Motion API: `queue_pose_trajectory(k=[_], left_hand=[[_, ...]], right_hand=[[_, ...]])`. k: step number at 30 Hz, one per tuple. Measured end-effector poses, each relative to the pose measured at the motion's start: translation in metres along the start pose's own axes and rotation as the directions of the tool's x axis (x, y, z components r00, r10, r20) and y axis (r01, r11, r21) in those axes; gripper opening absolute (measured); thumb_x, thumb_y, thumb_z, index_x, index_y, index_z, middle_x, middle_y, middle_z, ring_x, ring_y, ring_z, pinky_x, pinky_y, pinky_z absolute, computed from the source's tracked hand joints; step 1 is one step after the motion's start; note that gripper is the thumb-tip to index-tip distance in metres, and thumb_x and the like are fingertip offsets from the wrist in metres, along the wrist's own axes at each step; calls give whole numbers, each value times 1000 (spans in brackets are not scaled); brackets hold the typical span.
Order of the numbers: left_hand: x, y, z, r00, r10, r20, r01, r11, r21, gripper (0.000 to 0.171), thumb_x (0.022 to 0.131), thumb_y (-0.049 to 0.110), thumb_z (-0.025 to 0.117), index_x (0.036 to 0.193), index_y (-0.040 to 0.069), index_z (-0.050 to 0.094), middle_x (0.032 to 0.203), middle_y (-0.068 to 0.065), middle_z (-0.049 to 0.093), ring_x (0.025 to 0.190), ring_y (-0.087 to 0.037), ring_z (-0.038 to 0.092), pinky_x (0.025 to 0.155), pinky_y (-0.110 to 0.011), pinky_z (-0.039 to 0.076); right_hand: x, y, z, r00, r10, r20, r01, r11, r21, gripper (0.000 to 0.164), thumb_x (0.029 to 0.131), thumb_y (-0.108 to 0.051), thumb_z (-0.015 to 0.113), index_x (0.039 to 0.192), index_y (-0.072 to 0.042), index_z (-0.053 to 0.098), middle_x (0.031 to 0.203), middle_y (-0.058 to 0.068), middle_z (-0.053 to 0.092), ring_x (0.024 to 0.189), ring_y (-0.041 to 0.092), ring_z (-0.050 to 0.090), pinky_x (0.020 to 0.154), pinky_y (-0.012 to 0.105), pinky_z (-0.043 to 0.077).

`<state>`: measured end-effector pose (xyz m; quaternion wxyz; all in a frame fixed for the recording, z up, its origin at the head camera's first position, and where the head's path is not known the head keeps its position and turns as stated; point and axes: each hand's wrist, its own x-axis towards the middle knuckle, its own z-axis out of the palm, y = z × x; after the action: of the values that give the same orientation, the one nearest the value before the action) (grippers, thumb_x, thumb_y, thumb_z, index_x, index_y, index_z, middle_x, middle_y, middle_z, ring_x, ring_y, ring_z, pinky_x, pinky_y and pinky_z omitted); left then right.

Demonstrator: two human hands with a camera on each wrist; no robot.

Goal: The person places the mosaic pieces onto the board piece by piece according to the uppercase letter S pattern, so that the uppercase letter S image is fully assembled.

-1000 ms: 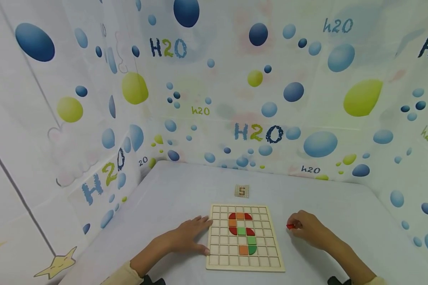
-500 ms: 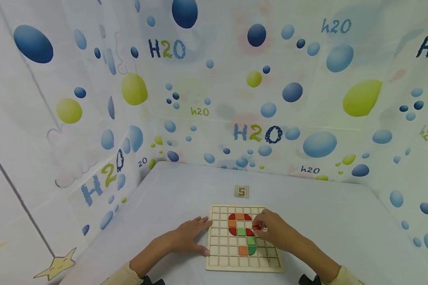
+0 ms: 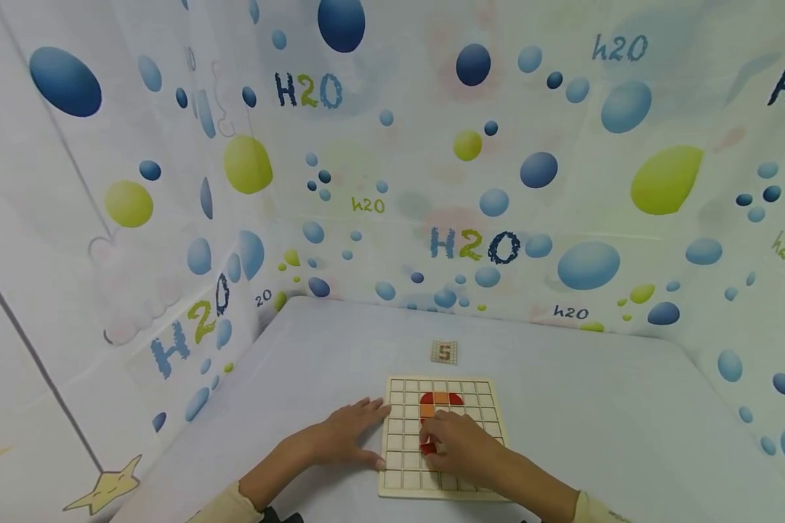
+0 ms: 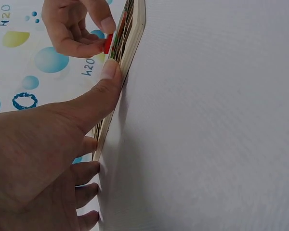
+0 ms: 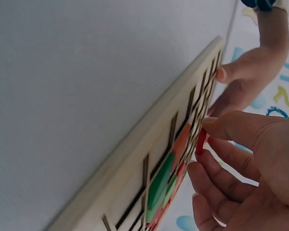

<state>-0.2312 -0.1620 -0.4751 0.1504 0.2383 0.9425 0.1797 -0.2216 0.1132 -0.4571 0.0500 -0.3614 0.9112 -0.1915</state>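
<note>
My right hand is over the lower middle of a wooden grid board, pinching a small red tile between thumb and fingertips. The right wrist view shows that red tile close above the board, near an orange tile and a green tile. My left hand rests at the board's left edge with fingers spread, its thumb against the rim. Red and orange tiles form a curve in the upper cells; my right hand hides most of the other tiles.
Behind the board lies a small card with a gridded figure like a 5. The white table extends around the board. A printed curtain with bubbles and H2O lettering stands behind and on both sides.
My right hand has carried the red tile leftward from the table right of the board to over its lower middle cells. The left hand has stayed at the board's edge.
</note>
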Motion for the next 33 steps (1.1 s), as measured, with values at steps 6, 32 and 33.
queue_pose_trajectory(k=[6, 32, 33], left_hand=[[-1, 2, -3, 1000, -1, 6, 1, 1000, -1, 100, 87, 60, 80, 164, 13, 38, 172, -12, 33, 159, -39, 28, 125, -63, 30], [-1, 0, 0, 1000, 2, 3, -2, 1000, -6, 100, 87, 60, 80, 165, 14, 37, 172, -13, 33, 159, -40, 28, 124, -64, 29], [-1, 0, 1, 1000, 3, 4, -3, 1000, -5, 100, 87, 60, 80, 165, 13, 37, 172, -13, 33, 159, -40, 28, 124, -65, 29]], right_hand=[[-1, -1, 5, 1000, -7, 29, 8, 998, -56, 15, 94, -26, 82, 96, -31, 68, 91, -22, 58, 85, -1, 50, 78, 30, 41], [-8, 0, 9, 996, -92, -10, 89, 982, -168, 12, 96, -22, 79, 93, -29, 69, 94, -20, 60, 87, 2, 50, 74, 27, 40], [-8, 0, 9, 996, -88, -12, 84, 982, -168, 12, 96, -22, 79, 93, -29, 69, 94, -20, 60, 87, 2, 50, 74, 27, 40]])
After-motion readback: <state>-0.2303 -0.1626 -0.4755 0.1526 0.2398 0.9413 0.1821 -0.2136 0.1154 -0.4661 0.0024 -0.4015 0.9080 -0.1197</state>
